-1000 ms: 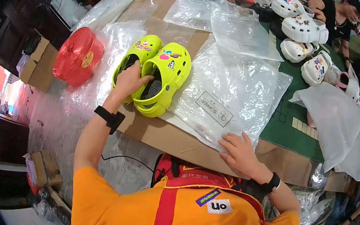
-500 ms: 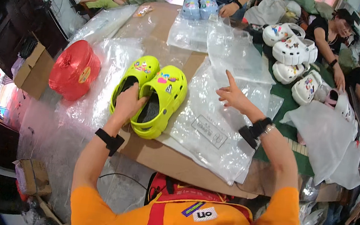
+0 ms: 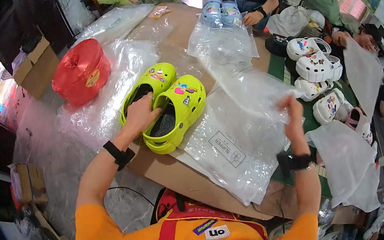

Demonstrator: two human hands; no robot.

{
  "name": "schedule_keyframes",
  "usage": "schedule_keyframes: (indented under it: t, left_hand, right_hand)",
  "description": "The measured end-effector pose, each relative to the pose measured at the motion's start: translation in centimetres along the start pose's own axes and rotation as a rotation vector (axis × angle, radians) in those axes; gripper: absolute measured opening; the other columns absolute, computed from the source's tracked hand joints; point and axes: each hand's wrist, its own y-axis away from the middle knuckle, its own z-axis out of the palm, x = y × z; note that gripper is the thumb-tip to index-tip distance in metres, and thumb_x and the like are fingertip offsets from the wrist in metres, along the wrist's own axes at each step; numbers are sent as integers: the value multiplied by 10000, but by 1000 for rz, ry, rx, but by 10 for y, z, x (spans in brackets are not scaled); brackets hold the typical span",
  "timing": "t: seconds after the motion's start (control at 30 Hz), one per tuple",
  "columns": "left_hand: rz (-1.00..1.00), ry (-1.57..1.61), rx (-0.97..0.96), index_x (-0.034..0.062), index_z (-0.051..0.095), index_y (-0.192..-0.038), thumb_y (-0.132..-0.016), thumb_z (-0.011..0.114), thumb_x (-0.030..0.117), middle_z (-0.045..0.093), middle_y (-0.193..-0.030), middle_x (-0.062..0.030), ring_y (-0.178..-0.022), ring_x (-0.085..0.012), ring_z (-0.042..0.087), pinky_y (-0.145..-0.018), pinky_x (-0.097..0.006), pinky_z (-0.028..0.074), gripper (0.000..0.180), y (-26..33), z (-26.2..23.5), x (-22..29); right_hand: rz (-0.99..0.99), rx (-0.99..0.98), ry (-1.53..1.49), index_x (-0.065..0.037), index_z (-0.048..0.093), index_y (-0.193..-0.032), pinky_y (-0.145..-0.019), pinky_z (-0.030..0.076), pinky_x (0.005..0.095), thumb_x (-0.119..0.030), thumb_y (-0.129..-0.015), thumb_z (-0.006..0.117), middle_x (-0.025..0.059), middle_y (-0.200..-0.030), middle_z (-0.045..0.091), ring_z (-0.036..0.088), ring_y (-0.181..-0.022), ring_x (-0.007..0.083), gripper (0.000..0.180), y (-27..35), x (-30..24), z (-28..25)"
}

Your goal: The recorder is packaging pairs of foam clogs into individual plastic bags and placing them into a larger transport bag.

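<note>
A pair of lime-green clogs (image 3: 189,105) with colourful charms stands on the table, toes pointing away from me. My left hand (image 3: 140,113) is closed on their adjoining sides, its fingers inside the left clog and its thumb toward the right one. To the right, my right hand (image 3: 291,114) pinches the edge of a clear plastic bag (image 3: 254,87), which it lifts off the stack. Another clear bag (image 3: 248,173) with a printed box lies flat beneath, beside the clogs. The exact fingertip grip on the lifted bag is blurred.
A red roll of plastic twine (image 3: 82,72) stands at the left. Across the table a person handles light blue clogs (image 3: 220,13). White clogs (image 3: 317,67) are piled at the right near white sheets (image 3: 350,153); a person there holds up another sheet (image 3: 363,70).
My right hand has gone from pointing above the bags to gripping one bag's edge and raising it, moving right. My left hand stays on the clogs. A person at right has raised a white sheet.
</note>
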Motion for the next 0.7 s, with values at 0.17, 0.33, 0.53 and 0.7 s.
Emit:
schedule_keyframes:
  t: [0.17,0.33,0.53,0.7]
  left_hand:
    - [39,-35,-9,-45,455,-1051,-747,617,245,580,-899,-223,-824,-392,575,-701,-458,454,450,-3,3,0]
    - [56,-70,-3,-43,445,-1029,-761,607,248,579,-903,-233,-824,-399,577,-702,-464,455,427,-5,4,4]
    - [24,-102,-25,-44,460,-1022,-761,606,286,582,-922,-236,-849,-384,580,-718,-461,461,445,-3,2,2]
    - [18,-155,-92,-17,504,-983,-745,620,331,599,-916,-209,-854,-369,586,-718,-452,470,437,-9,2,4]
  right_hand:
    - [365,-133,370,-49,526,-672,-558,302,205,-217,-797,608,-45,-641,457,396,-627,42,225,49,-28,-85]
    - [149,-216,1036,-36,573,-841,-746,402,309,-181,-699,682,84,-865,546,511,-843,204,229,52,-12,-141]
    - [-244,-135,984,-99,566,-1078,-971,327,396,-118,-731,645,164,-1270,412,384,-1178,339,356,57,11,-38]
    - [-335,-381,1043,-179,578,-1107,-988,251,527,-241,-713,665,219,-1369,279,315,-1231,377,408,110,-1,80]
